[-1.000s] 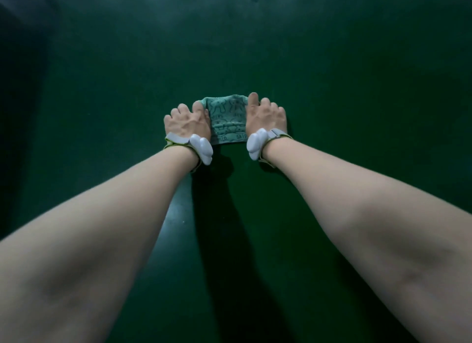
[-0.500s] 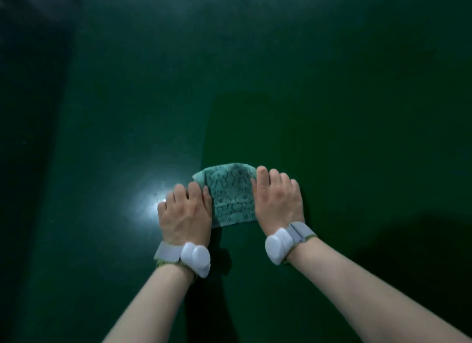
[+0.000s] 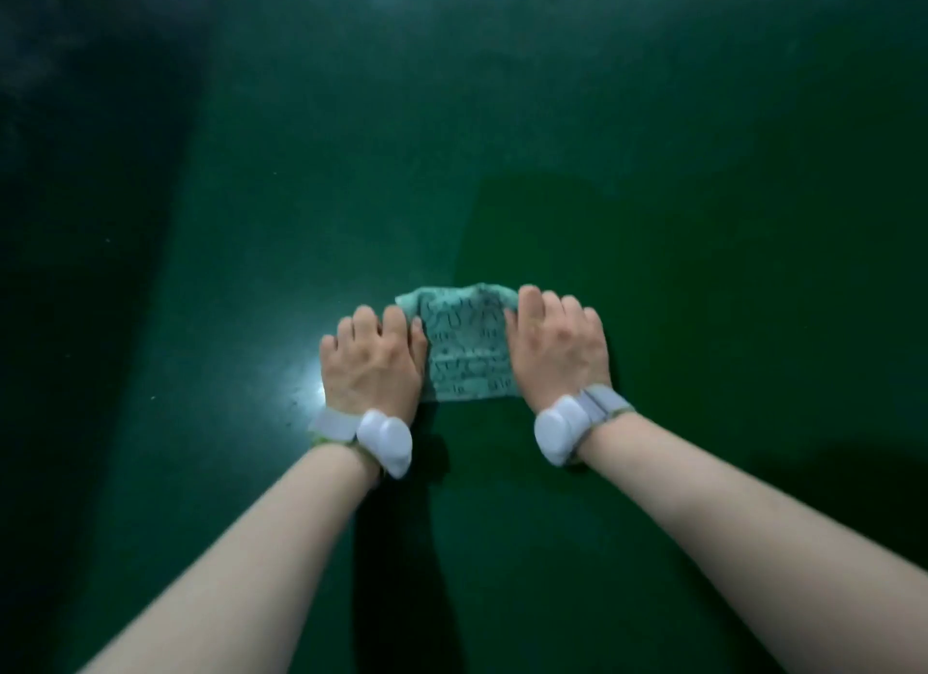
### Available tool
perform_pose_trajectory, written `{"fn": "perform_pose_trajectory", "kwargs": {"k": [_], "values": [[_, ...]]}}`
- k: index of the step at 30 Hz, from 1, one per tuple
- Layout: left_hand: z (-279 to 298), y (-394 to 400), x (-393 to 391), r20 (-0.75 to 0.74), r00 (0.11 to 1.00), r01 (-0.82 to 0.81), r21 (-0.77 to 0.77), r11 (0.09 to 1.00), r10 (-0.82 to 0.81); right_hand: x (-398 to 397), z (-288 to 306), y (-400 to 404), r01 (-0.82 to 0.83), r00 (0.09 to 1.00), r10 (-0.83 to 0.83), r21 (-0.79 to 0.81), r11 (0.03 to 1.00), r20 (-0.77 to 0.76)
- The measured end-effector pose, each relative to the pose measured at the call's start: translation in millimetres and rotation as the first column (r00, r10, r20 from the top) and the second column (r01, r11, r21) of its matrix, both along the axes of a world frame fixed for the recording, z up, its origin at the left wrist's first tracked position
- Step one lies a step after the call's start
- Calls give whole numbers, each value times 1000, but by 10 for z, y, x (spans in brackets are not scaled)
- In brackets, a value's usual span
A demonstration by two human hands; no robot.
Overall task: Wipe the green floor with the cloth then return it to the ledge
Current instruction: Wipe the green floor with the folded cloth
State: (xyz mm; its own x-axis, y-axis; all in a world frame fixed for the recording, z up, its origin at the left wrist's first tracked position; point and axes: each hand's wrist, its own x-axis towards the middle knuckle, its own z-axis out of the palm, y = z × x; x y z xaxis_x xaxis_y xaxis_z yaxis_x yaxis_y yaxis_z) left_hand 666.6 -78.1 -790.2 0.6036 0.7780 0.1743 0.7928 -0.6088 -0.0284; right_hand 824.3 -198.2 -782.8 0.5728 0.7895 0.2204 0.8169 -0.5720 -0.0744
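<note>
I have both palms down on the cloth, which lies flat on the green floor directly ahead of me, between my wrists. My left hand covers its left edge and my right hand its right edge; the printed middle strip shows bare between them. Neither grip is closed around anything: the fingers lie spread and flat, pressing the fabric down rather than pinching it. Each wrist carries a white band.

I judge the cloth to be light, soft and limp, folded into a small pad, so it should slide easily on this glossy floor, which throws back a bright glare spot just left of my left hand. Pressed from both sides it may bunch toward the middle, so even downward pressure matters more than force. The wiping looks to be in hand. The ledge is not in view. For lifting it later, I would pinch the near edge or a corner, since a limp pad will unfold and droop if taken from one point alone.
</note>
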Motion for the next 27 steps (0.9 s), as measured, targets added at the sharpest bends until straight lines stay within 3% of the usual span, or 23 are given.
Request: {"fn": "perform_pose_trajectory", "kwargs": {"k": [6,11,16,23,27], "values": [[-14,1046,600,-7,1000,-13,39,999,14,593,-29,1120,-30,1000,30,-6,1000,9],[-1,1598,861,-132,991,-32,-41,999,27,875,-36,1704,-41,999,40,-126,991,-13],[13,1265,688,-25,993,-117,-107,987,115,678,-24,1510,-18,998,14,-82,996,-53],[34,487,-100,-5,996,-88,-82,993,88,-82,-12,668,1,1000,0,51,999,-20],[-5,-26,-483,-31,990,-136,-63,989,135,-442,-60,204,-46,998,47,29,999,-31]]}}
